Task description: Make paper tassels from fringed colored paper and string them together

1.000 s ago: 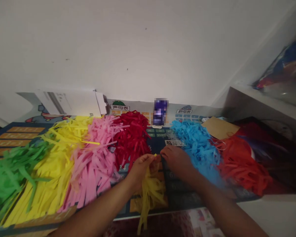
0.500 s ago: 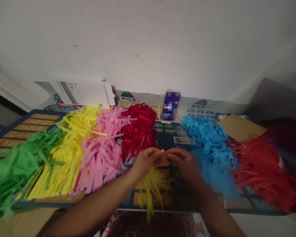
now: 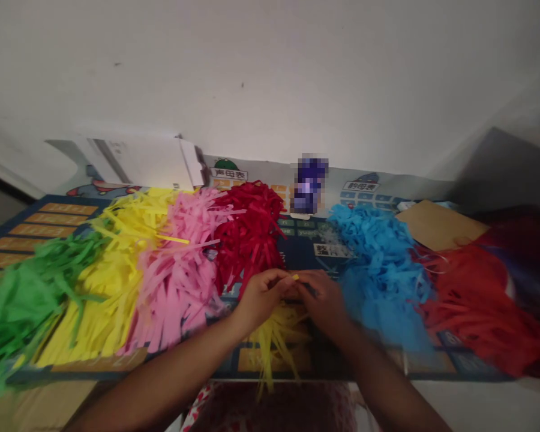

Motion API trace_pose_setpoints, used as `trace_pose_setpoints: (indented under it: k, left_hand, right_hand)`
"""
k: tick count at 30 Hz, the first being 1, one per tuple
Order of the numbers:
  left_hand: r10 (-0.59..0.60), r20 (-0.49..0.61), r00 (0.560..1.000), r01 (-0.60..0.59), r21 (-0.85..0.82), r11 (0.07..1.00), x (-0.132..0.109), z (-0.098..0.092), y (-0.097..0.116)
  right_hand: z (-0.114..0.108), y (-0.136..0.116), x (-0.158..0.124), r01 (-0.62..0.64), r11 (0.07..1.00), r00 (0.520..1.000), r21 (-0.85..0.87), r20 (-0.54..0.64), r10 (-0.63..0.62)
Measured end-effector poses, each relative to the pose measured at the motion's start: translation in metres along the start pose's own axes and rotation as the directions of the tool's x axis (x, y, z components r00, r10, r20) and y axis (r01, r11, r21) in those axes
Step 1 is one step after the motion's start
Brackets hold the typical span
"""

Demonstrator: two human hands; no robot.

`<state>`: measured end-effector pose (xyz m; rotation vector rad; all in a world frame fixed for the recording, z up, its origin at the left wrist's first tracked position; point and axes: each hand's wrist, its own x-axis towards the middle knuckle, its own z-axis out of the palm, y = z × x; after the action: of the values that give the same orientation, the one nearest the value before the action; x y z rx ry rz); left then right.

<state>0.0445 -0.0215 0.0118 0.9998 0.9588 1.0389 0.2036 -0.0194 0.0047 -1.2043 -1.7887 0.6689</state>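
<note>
Thin, matt, limp paper in the yellow bundle [image 3: 276, 336], like paper, lightly creased, in the pink heap [image 3: 180, 270], red heap [image 3: 252, 234] and blue heap [image 3: 378, 264] from 10 to 2 o'clock, over a smooth, faintly glossy printed mat [image 3: 303, 255], with matt brown card [image 3: 436, 225] at 2 o'clock.

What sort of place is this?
Probably a home craft desk: a children's learning mat covers it, heaps of cut paper strips lie on it, and the left hand and right hand pinch a yellow bundle.
</note>
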Motion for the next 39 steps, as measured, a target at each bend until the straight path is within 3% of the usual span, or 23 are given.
trace_pose_setpoints:
  k: [4,6,13,23,29,36,39]
  left_hand:
    - [0.001,0.025,1.0,-0.003,0.056,0.998,0.001,-0.003,0.0]
    - [-0.011,0.031,0.999,0.009,0.074,0.997,0.002,-0.004,0.001]
    - [-0.031,0.046,0.998,0.025,0.126,0.992,0.004,-0.004,0.003]
    - [0.032,0.049,0.998,-0.039,0.161,0.986,0.005,-0.004,-0.001]
    - [0.227,0.017,0.974,-0.216,0.387,0.896,0.003,-0.007,0.013]
    - [0.214,0.024,0.977,-0.204,0.423,0.883,0.001,-0.007,0.015]
    - [0.263,0.061,0.963,-0.259,0.487,0.834,0.0,-0.01,0.015]
  right_hand:
    - [0.001,-0.003,0.004,-0.234,0.927,0.972,0.293,0.067,0.224]
    - [0.001,-0.004,0.006,-0.275,0.895,0.96,0.352,0.058,0.272]
    - [0.004,-0.008,0.005,-0.188,0.916,0.972,0.355,-0.066,0.225]
    - [0.004,-0.007,0.006,-0.219,0.895,0.96,0.389,-0.076,0.268]
    - [-0.012,-0.006,0.006,-0.287,0.894,0.949,0.344,-0.025,0.314]
    - [-0.014,-0.005,0.002,-0.239,0.943,0.968,0.232,-0.016,0.249]
    - [-0.015,-0.007,0.001,-0.217,0.958,0.974,0.189,-0.018,0.225]
